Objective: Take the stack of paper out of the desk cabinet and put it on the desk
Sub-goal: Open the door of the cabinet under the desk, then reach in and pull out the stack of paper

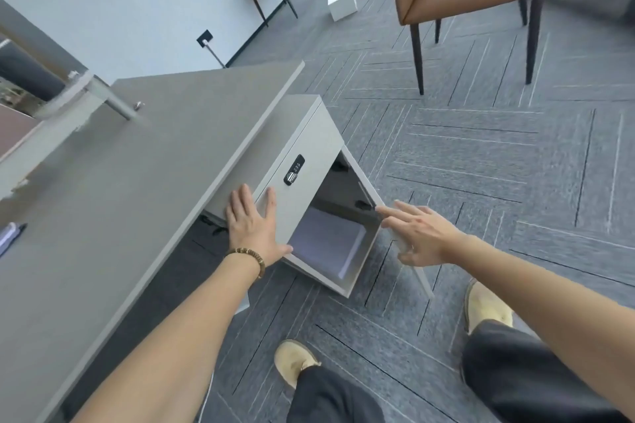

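White stack of paper sits inside the open desk cabinet, mid-frame, just right of the left hand, which lies flat, fingers spread, on the cabinet front. Right hand is open on the door edge, not touching the paper.

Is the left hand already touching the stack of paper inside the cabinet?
Apart. In the head view the left hand lies flat on the cabinet front, above the opening; the stack of paper lies inside, untouched.

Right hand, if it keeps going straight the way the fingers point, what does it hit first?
Probably the open cabinet door: the right hand points its fingers at the door's edge, seemingly touching already.
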{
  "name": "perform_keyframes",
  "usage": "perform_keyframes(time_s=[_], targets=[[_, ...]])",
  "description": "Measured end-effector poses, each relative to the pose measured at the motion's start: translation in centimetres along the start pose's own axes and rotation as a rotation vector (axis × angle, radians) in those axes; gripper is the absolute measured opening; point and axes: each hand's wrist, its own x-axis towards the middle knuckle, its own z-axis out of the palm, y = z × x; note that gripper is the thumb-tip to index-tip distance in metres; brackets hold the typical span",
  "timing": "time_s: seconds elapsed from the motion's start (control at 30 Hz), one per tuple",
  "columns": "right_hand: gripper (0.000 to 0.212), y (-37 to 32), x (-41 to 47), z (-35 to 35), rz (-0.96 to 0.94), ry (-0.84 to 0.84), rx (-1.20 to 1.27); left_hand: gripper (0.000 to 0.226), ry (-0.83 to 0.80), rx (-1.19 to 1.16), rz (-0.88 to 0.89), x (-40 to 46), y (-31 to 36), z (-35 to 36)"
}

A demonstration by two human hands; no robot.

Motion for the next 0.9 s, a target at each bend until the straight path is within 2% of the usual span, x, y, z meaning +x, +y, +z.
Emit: perform_keyframes(time_s=[0.1,0.23,0.33,0.43,0.57,0.73,0.9], targets=[[0.073,1.5,-0.4,-1.3,0.033,0.010,-0.071,0.134,0.019,-0.002,-0.011,0.1,0.1,0.4],[0.102,3.1,-0.6,-1.9,0.125,0.001,-0.116,0.135,0.058,-0.010,-0.004,0.1,-0.1,0.9],[0.115,3.9,-0.2,-1.9,0.269,0.014,-0.085,0.124,0.103,-0.037,-0.031,0.2,0.3,1.2],[0.112,5.0,1.1,-2.1,0.382,0.066,-0.009,0.109,0.154,-0.092,-0.070,0.4,0.8,1.4],[0.110,7.6,3.5,-2.6,0.438,0.075,-0.045,0.098,0.198,-0.135,-0.106,0.6,1.2,1.9],[0.113,9.1,5.6,-2.3,0.453,0.035,-0.095,0.089,0.241,-0.210,-0.175,1.0,2.1,2.1],[0.107,7.8,6.7,-2.4,0.432,0.023,-0.101,0.087,0.258,-0.254,-0.195,0.7,3.3,2.0]])
